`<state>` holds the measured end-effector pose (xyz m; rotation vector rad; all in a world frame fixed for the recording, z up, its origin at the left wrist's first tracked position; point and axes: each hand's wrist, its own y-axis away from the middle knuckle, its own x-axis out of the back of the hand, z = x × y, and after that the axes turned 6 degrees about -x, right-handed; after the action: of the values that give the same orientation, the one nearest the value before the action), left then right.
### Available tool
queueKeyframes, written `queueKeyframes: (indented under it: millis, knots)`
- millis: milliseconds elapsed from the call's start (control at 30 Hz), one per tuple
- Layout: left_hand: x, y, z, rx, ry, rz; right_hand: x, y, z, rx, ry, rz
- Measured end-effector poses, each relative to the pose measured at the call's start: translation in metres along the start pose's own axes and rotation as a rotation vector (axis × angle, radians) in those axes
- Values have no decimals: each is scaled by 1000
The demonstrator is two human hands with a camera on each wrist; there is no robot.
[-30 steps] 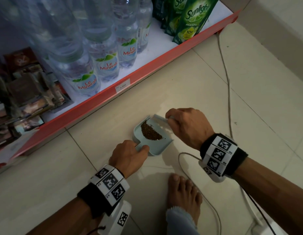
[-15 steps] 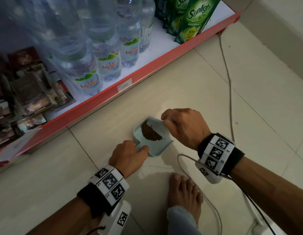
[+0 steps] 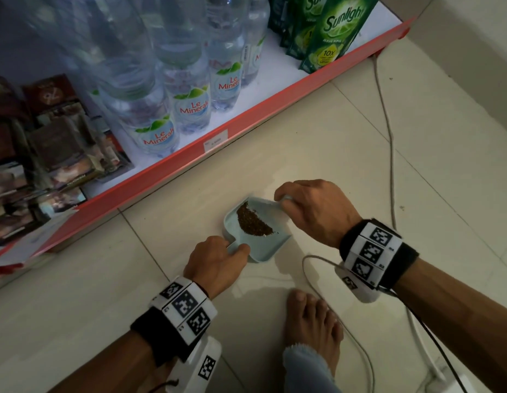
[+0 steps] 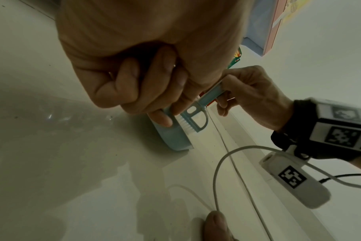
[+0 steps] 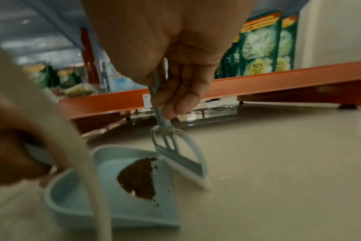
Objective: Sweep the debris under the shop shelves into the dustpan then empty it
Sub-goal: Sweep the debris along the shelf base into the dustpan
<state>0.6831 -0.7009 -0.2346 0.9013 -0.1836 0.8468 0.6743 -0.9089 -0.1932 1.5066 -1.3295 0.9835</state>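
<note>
A small pale-blue dustpan (image 3: pixel 265 249) (image 5: pixel 76 190) (image 4: pixel 173 138) lies on the tiled floor in front of the orange shelf base. A dark brown heap of debris (image 3: pixel 252 221) (image 5: pixel 139 178) sits inside it. My left hand (image 3: pixel 218 260) (image 4: pixel 150 91) grips the dustpan's handle at its near corner. My right hand (image 3: pixel 311 209) (image 5: pixel 175 91) (image 4: pixel 247 93) grips the handle of a small pale-blue brush (image 5: pixel 181 158) (image 4: pixel 193 117), whose white bristles rest at the pan's open edge beside the heap.
The orange shelf edge (image 3: pixel 246 120) carries water bottles (image 3: pixel 190 100) and green detergent pouches (image 3: pixel 334 32). More dark specks lie under the shelf (image 5: pixel 212 111). A white cable (image 3: pixel 388 131) runs along the floor on the right. A bare foot (image 3: pixel 311 324) stands just behind the dustpan.
The brush hand has edged slightly left along the pan's open edge. The dustpan, its heap and the left hand stay put.
</note>
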Motion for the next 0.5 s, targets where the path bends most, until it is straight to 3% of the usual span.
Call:
queueKeyframes:
  millis: [167, 267, 367, 500]
  knots:
    - [0, 0, -2, 7, -5, -16, 9, -1, 7, -127, -13, 228]
    - [1, 0, -2, 8, 3, -20, 10, -2, 8, -173, 74, 171]
    - [1, 1, -1, 15, 11, -11, 3, 5, -2, -115, 12, 49]
    - [0, 1, -3, 9, 27, -2, 1, 9, -8, -163, -141, 170]
